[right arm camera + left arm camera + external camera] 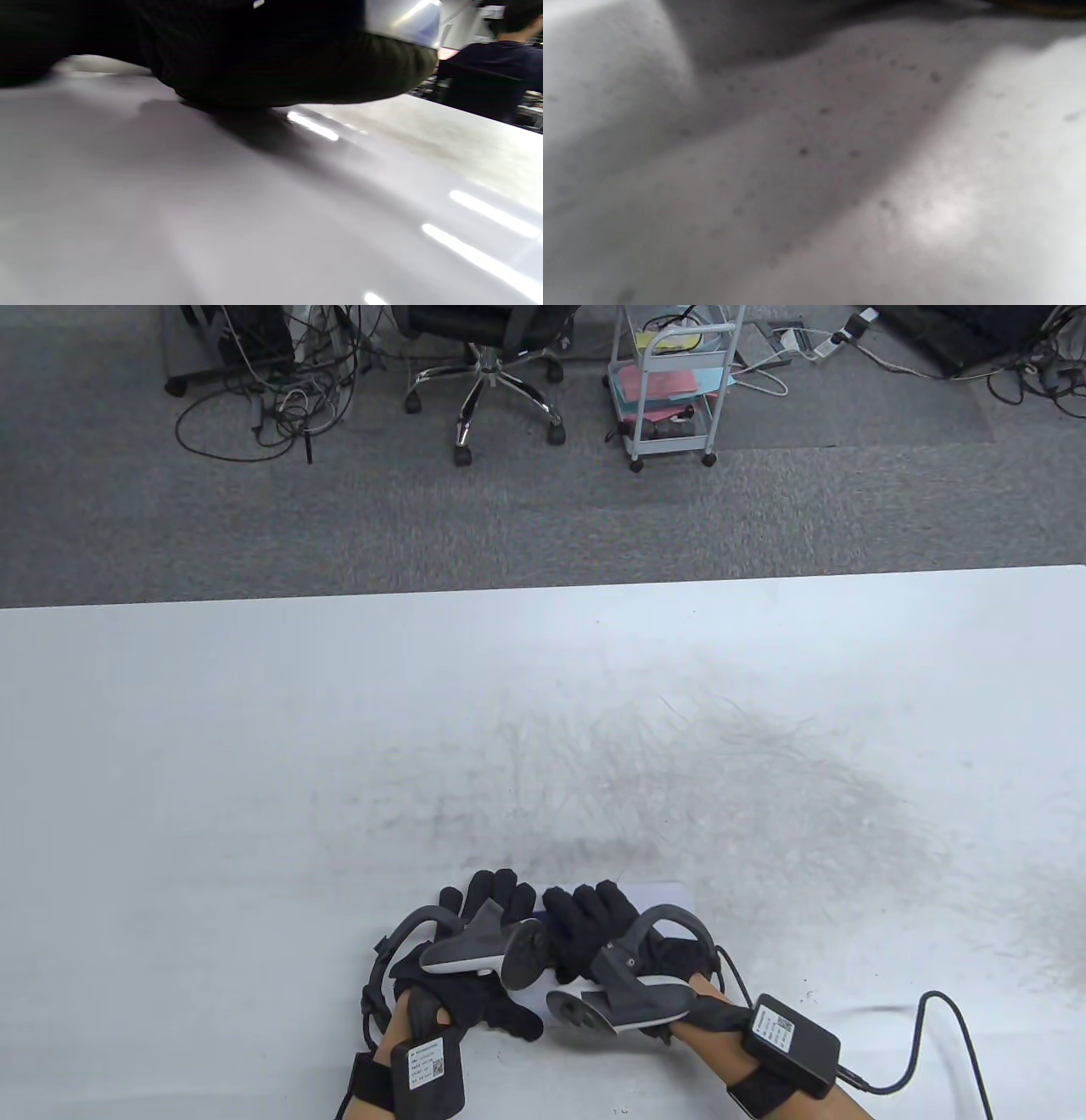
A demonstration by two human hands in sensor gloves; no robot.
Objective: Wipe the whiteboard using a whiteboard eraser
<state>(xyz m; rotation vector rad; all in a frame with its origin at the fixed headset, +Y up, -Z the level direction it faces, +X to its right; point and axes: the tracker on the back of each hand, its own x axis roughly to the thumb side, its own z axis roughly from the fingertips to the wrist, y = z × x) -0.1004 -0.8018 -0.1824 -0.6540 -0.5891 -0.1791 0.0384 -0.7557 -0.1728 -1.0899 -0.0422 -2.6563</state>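
Note:
The whiteboard [254, 746] lies flat as the table top, with grey smeared marker marks [764, 789] across its middle and right. A pale eraser [663, 892] lies near the front edge, mostly hidden under both gloved hands. My left hand [484, 895] presses on its left end. My right hand [594, 903] presses on it from above. In the right wrist view the eraser's dark felt [339, 76] sits on the board [254, 203] under the glove. The left wrist view shows only the blurred, speckled board [814, 169].
A cable [942, 1027] runs from the right wrist pack over the board at the front right. The board's far edge [543, 589] meets grey carpet, where an office chair [484, 381] and a white cart [674, 390] stand.

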